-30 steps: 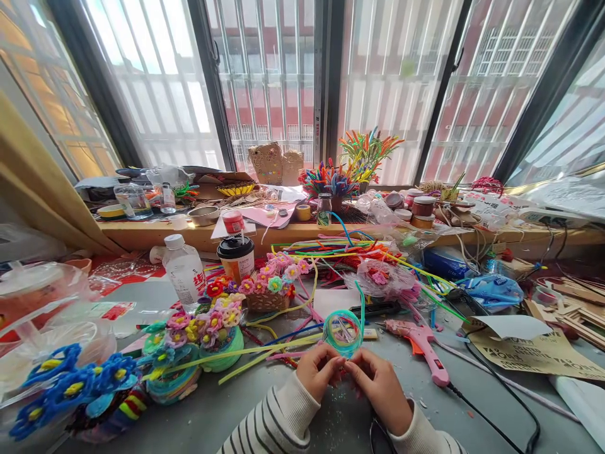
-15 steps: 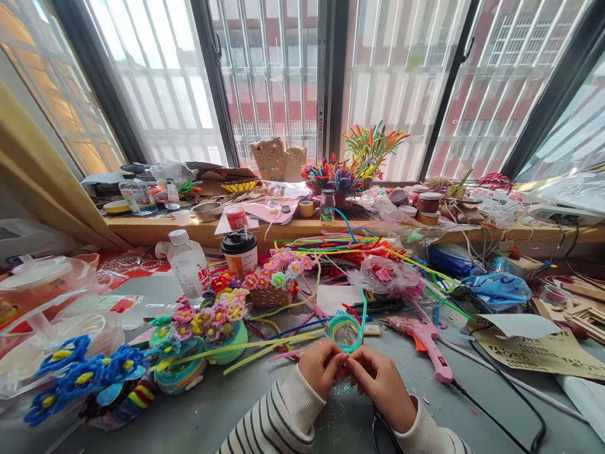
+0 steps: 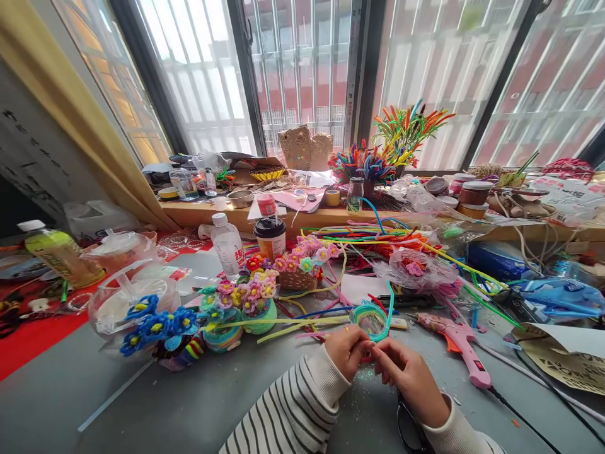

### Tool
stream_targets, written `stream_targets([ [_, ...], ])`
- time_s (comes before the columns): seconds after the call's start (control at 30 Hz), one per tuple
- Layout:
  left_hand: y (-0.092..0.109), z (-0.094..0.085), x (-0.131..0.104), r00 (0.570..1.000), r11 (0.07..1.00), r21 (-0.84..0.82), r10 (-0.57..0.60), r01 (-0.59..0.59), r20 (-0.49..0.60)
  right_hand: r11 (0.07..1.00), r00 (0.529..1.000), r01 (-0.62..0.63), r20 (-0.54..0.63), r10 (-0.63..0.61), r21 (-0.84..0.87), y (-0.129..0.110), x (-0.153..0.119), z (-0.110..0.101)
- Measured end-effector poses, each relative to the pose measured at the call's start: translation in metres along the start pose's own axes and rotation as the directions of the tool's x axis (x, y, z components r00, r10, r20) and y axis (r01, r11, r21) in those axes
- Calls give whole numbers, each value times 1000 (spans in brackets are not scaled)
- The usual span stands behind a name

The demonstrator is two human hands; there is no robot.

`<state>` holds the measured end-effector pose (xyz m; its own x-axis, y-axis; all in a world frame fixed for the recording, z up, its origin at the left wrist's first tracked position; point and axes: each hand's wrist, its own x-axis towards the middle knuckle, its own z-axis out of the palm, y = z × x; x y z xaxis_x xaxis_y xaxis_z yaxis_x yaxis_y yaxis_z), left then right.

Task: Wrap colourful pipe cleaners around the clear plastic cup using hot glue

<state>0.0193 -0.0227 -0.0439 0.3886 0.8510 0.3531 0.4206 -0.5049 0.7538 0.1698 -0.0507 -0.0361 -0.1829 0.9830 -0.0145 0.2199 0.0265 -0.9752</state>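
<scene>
Since the earlier frames, head view is swinging left: hands and tabletop items are sitting further right in frame, a green-yellow bottle [image 3: 61, 252] is now showing at far left, and the teal coil [image 3: 370, 338] is lying flatter than a second ago.

Head view: left hand [image 3: 347, 350] is reaching in from lower left, striped sleeve angling up, fingers curling inward. Right hand [image 3: 409, 375] is coming from lower right, wrist bent, thumb and index pointing toward the left fingertips. Hands are meeting at the tips, both pinching at the coil's near edge; exact grip spot is hidden. Coil is sitting just beyond the fingers, one loose end standing up on its right. Pink glue gun [image 3: 466, 350] is lying right of the hands, black-framed glasses [image 3: 407, 429] partly showing below the right hand.
</scene>
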Motion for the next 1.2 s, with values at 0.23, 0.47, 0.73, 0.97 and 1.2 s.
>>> stream_targets([
  [0.23,-1,1,-1,999,1000,-19,13,-14,-50,1000,998,9,-61,-7,30,5,-2,4],
  [0.47,-1,-4,-2,991,994,-102,-56,44,-118,1000,1000,-6,17,5,20,12,2,-5],
  [0.73,-1,0,-2,998,995,-98,18,-23,-52,1000,999,-2,35,2,5,11,1,-4],
  [0.97,-4,4,-4,999,998,-44,40,-41,-25,1000,999,10,47,-10,-13,12,1,-5],
  [1.2,-1,1,-2,993,993,26,118,-117,-29,1000,999,10,49,-9,-10,10,1,-3],
])
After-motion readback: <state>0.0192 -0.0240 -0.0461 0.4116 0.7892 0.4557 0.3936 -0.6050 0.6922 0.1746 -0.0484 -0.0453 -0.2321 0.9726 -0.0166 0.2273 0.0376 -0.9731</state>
